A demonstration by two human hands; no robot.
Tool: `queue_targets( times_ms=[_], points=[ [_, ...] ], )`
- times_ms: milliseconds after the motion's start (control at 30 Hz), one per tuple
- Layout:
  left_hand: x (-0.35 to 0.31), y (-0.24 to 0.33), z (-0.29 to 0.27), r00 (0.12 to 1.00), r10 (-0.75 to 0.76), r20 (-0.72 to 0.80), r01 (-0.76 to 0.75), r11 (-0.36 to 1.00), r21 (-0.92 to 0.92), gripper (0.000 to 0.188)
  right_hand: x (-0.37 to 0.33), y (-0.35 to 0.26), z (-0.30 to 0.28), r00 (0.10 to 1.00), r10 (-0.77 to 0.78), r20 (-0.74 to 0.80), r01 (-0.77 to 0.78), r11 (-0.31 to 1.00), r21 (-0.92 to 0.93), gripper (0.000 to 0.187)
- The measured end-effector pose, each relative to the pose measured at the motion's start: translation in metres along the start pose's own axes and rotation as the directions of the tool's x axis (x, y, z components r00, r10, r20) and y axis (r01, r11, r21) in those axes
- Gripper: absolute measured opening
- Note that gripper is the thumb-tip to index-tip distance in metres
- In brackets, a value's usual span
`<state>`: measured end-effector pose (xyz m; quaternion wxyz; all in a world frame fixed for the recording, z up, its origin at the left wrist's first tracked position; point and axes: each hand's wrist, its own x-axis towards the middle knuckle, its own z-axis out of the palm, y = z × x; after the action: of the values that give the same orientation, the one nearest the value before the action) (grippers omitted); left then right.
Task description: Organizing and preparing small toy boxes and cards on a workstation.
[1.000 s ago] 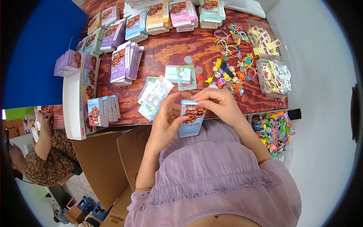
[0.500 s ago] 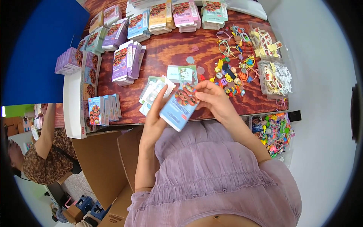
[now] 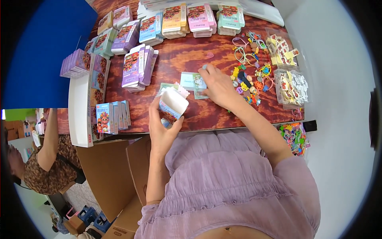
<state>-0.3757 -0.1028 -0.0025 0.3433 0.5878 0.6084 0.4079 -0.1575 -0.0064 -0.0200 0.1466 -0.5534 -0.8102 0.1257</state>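
My left hand (image 3: 161,129) is wrapped round a small blue carton (image 3: 174,104); the open white end of the box faces up. Behind it, partly covered, lie white and pale green cut-out pieces (image 3: 181,89) on the table. My right hand (image 3: 218,85) reaches over the wood-patterned table with fingers and thumb apart. Its fingertips touch a small grey-blue disc (image 3: 204,67), and the thumb is by a green picture card (image 3: 199,85) beside a pale blue card (image 3: 186,79). A pink translucent piece (image 3: 209,55) lies just beyond.
Stacks of flat purple cartons (image 3: 133,71) and other coloured cartons (image 3: 174,20) stand left and along the back. Blue boxes (image 3: 113,115) stand near a white display tray (image 3: 81,107). Hair ties and charms (image 3: 248,83), bags of cut-outs (image 3: 292,85) and a bin of trinkets (image 3: 294,139) are right.
My right hand has left the carton and moved forward to the disc and cards. My left hand has turned the carton so its open end shows.
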Motion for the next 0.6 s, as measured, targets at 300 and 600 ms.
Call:
queue_targets(
  times_ms=[300, 600],
  points=[
    [0.002, 0.012, -0.004, 0.994, -0.029, 0.110, 0.004, 0.975, 0.224, 0.070, 0.011, 0.011, -0.005, 0.998, -0.020, 0.052, 0.019, 1.000, 0.002, 0.068],
    [-0.002, 0.011, 0.000, 0.994, 0.044, 0.101, -0.072, 0.952, 0.298, 0.068, 0.016, 0.029, -0.050, 0.961, 0.239, 0.139, -0.277, 0.829, 0.487, 0.015]
  ],
)
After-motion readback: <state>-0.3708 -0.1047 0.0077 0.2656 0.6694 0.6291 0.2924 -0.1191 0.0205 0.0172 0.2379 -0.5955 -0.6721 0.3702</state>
